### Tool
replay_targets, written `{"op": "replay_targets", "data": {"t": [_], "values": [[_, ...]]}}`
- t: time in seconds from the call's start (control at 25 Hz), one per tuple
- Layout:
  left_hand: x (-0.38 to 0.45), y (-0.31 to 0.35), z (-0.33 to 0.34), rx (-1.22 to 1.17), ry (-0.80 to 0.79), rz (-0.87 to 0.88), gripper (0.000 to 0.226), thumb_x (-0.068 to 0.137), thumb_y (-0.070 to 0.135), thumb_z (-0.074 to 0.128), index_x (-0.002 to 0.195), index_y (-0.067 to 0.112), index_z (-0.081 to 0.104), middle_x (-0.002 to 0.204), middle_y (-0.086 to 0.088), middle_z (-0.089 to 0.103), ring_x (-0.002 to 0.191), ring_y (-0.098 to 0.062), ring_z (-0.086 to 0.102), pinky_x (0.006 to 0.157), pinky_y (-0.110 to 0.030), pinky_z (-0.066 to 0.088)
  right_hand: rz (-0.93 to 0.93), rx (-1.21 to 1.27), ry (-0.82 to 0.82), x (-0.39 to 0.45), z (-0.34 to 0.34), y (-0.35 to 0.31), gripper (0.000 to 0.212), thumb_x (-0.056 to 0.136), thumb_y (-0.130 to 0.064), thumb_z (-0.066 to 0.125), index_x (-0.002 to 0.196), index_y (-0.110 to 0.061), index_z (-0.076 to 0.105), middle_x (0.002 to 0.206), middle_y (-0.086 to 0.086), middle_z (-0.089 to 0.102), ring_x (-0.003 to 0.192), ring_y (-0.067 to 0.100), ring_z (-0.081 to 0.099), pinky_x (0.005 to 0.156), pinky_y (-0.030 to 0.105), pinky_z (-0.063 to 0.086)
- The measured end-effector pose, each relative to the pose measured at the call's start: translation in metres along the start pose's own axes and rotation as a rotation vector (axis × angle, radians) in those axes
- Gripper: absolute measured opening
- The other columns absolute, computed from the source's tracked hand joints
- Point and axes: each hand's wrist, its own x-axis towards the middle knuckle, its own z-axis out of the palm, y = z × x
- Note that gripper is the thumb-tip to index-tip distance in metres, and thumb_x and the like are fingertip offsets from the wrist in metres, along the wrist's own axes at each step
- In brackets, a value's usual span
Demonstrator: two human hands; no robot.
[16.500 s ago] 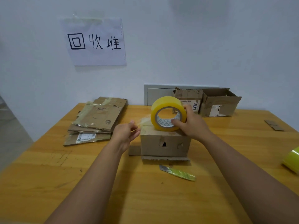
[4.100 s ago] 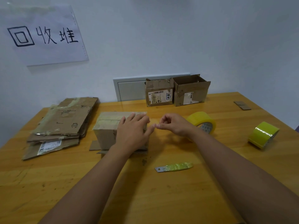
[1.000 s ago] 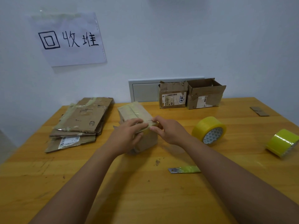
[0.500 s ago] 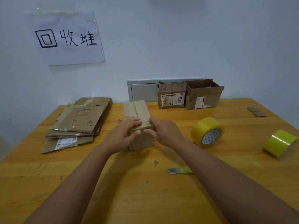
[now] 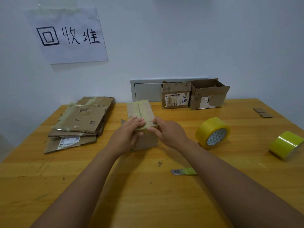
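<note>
A small cardboard box [image 5: 139,109] stands in the middle of the wooden table [image 5: 148,195], its top sealed with clear yellowish tape and its long side pointing away from me. My left hand [image 5: 126,135] holds the near end, fingers laid over the top edge and thumb on the front face. My right hand [image 5: 167,132] grips the near right corner of the same box, fingers on the taped top. The lower front of the box is partly hidden by both hands.
A stack of flattened cardboard [image 5: 79,124] lies at the left. Two opened boxes [image 5: 176,96] [image 5: 209,94] stand by the back wall. A yellow tape roll [image 5: 212,133], a green-yellow roll [image 5: 286,144], a small blade [image 5: 183,171] and cardboard scraps [image 5: 262,112] lie to the right.
Over the last second the box has been turned under both hands until its long side points straight away from me. The tape roll, held earlier, lies on the table.
</note>
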Motion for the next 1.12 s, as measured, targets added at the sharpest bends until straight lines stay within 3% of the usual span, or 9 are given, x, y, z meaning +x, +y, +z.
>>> {"op": "replay_targets", "data": {"t": [0.24, 0.36, 0.48, 0.56, 0.64, 0.72, 0.8, 0.96, 1.12], "values": [[0.005, 0.006, 0.008, 0.002, 0.081, -0.046, 0.038, 0.097, 0.030, 0.058, 0.134, 0.020, 0.058, 0.144, 0.006, 0.051, 0.143, -0.015, 0.031, 0.113, -0.042, 0.034, -0.007, -0.034, 0.015, 0.002, 0.003, -0.002, 0.035, 0.100, -0.051, 0.042, 0.109, -0.018, 0.050, 0.083, 0.001, 0.062, 0.070, 0.022, 0.057, 0.053, 0.031, 0.040], [0.005, 0.008, 0.016, 0.029, 0.170, -0.019, 0.028, 0.096, 0.018, 0.059, 0.124, 0.014, 0.065, 0.134, -0.002, 0.061, 0.137, -0.022, 0.042, 0.106, -0.046, 0.043, -0.018, -0.049, -0.157, 0.001, -0.016, 0.006, 0.039, 0.101, -0.048, 0.040, 0.134, -0.026, 0.045, 0.103, 0.000, 0.066, 0.088, 0.022, 0.060, 0.063, 0.031, 0.043], [0.005, 0.009, 0.016, 0.117, 0.149, -0.017, 0.027, 0.098, 0.027, 0.056, 0.124, 0.021, 0.061, 0.137, 0.000, 0.058, 0.139, -0.024, 0.040, 0.114, -0.050, 0.033, 0.018, -0.169, -0.204, -0.011, -0.049, 0.033, 0.059, 0.101, -0.047, 0.042, 0.153, -0.028, 0.021, 0.131, 0.001, 0.059, 0.116, 0.024, 0.054, 0.087, 0.038, 0.048], [0.006, 0.013, 0.017, 0.198, 0.156, -0.010, 0.029, 0.098, 0.036, 0.056, 0.123, 0.023, 0.062, 0.134, 0.001, 0.059, 0.134, -0.025, 0.045, 0.113, -0.048, 0.031, 0.064, -0.367, -0.220, -0.018, -0.073, 0.057, 0.058, 0.100, -0.049, 0.041, 0.152, -0.025, 0.028, 0.140, 0.003, 0.053, 0.127, 0.025, 0.047, 0.101, 0.041, 0.040], [0.009, 0.020, 0.021, 0.253, 0.213, 0.004, 0.026, 0.096, 0.033, 0.056, 0.114, 0.018, 0.067, 0.122, -0.002, 0.065, 0.118, -0.027, 0.056, 0.097, -0.042, 0.042, 0.111, -0.566, -0.352, -0.025, -0.088, 0.076, 0.056, 0.097, -0.058, 0.041, 0.142, -0.025, 0.044, 0.137, 0.003, 0.055, 0.127, 0.025, 0.046, 0.108, 0.044, 0.032], [0.014, 0.027, 0.027, 0.289, 0.260, 0.031, 0.018, 0.094, 0.024, 0.060, 0.105, 0.013, 0.068, 0.111, -0.004, 0.067, 0.103, -0.027, 0.061, 0.081, -0.037, 0.045, 0.158, -0.656, -0.474, -0.034, -0.092, 0.086, 0.060, 0.090, -0.068, 0.043, 0.129, -0.024, 0.056, 0.126, 0.003, 0.059, 0.120, 0.025, 0.049, 0.107, 0.047, 0.029], [0.019, 0.030, 0.029, 0.303, 0.259, 0.037, 0.014, 0.094, 0.020, 0.061, 0.104, 0.013, 0.067, 0.110, -0.004, 0.066, 0.100, -0.025, 0.059, 0.075, -0.034, 0.043, 0.166, -0.688, -0.511, -0.039, -0.088, 0.091, 0.056, 0.088, -0.067, 0.049, 0.120, -0.022, 0.061, 0.119, 0.003, 0.059, 0.116, 0.024, 0.049, 0.104, 0.049, 0.030], [0.019, 0.024, 0.026, 0.269, 0.208, -0.024, 0.017, 0.098, 0.028, 0.052, 0.110, 0.020, 0.061, 0.116, 0.000, 0.063, 0.103, -0.020, 0.054, 0.073, -0.029, 0.038, 0.246, -0.453, -0.406, -0.033, -0.094, 0.089, 0.046, 0.086, -0.060, 0.055, 0.113, -0.022, 0.061, 0.111, 0.001, 0.059, 0.108, 0.022, 0.051, 0.097, 0.047, 0.035], [0.015, 0.030, 0.032, 0.320, 0.211, -0.109, 0.025, 0.099, 0.028, 0.052, 0.119, 0.017, 0.064, 0.129, -0.005, 0.062, 0.124, -0.029, 0.050, 0.098, -0.044, 0.042, 0.290, -0.165, -0.329, -0.030, -0.084, 0.081, 0.049, 0.086, -0.057, 0.060, 0.118, -0.021, 0.060, 0.113, -0.002, 0.058, 0.105, 0.020, 0.051, 0.089, 0.040, 0.040]]}}
